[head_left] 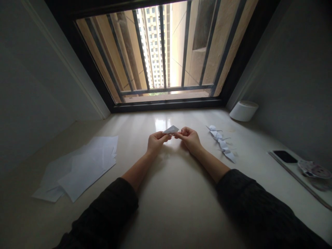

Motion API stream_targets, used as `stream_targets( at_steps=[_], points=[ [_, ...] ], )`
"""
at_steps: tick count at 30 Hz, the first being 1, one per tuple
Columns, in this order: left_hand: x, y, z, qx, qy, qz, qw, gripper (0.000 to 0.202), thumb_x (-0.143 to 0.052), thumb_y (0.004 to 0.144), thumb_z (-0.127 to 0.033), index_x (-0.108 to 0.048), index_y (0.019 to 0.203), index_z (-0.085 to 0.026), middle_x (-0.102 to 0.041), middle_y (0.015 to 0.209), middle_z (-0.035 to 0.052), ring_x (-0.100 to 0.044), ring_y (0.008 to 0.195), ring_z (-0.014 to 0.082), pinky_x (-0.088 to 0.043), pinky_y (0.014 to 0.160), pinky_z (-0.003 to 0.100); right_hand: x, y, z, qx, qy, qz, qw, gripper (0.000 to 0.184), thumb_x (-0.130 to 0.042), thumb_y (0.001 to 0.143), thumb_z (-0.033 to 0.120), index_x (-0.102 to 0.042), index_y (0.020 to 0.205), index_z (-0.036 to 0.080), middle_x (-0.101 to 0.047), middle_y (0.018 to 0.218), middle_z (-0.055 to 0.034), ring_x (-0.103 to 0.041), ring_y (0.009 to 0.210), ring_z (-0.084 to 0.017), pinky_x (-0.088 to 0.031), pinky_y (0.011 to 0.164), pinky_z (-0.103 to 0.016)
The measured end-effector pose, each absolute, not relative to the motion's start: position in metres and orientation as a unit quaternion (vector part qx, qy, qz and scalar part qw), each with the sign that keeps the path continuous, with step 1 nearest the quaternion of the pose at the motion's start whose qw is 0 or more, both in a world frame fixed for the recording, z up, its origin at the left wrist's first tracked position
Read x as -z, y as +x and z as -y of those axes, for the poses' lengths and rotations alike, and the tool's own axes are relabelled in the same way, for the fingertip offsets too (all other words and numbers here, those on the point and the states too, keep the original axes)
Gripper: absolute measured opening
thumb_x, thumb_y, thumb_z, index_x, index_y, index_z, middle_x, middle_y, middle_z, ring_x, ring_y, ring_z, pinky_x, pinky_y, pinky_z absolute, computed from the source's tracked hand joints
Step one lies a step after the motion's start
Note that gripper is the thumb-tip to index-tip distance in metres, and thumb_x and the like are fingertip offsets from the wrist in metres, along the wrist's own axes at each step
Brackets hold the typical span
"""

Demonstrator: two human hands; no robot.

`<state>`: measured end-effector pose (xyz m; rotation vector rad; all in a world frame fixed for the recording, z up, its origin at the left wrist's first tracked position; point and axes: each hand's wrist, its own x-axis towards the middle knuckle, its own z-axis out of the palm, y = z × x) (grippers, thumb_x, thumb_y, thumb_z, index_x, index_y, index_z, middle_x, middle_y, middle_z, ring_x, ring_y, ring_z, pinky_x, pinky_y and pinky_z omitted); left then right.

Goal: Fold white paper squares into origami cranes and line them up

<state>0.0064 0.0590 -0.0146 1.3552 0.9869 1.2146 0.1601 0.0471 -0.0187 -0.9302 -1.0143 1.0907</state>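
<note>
Paper point(172, 129), small, white and folded to a point, is held over the middle of a pale sill point(166, 200), toward the far window point(163, 48). Left hand point(156, 141) pinches its left end; right hand point(191, 140) has thumb and fingers closed at its right edge. If either pinch slipped, a crease could probably go crooked; uneven pulling between the hands might tear it.

Counted: two hands, one paper between them, one window. To the right lies a slanting row of folded pieces point(221, 142), perhaps four, too overlapped to be sure. To the left, several sheets point(85, 164) overlap, number unclear. Far right stands one white cylinder point(244, 111); nearer, one apparent phone point(285, 156).
</note>
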Motion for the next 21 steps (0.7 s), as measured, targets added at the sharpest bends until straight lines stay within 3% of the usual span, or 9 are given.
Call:
stream_targets(
  at_steps=[10, 21],
  points=[
    [0.0124, 0.0067, -0.0583, -0.462, 0.57, -0.423, 0.532, 0.034, -0.067, 0.069, -0.046, -0.074, 0.083, -0.015, -0.072, 0.084, 0.0118, -0.067, 0.083, 0.024, -0.049, 0.073, 0.033, 0.0255, 0.1631, -0.0522, -0.467, -0.408, 0.405, 0.672, 0.049, -0.084, 0.049, 0.041, -0.041, 0.062, 0.021, -0.068, 0.064, -0.0001, -0.062, 0.057, -0.014, -0.049, 0.063, -0.029],
    [0.0057, 0.0064, -0.0552, -0.396, 0.597, -0.384, 0.583, 0.039, -0.064, 0.073, -0.046, -0.071, 0.096, -0.015, -0.07, 0.101, 0.0129, -0.066, 0.091, 0.026, -0.045, 0.076, 0.033, 0.0282, 0.167, -0.0568, -0.455, -0.423, 0.388, 0.681, 0.051, -0.083, 0.047, 0.044, -0.04, 0.064, 0.022, -0.066, 0.062, 0.0016, -0.062, 0.057, -0.015, -0.048, 0.062, -0.029]
  ],
)
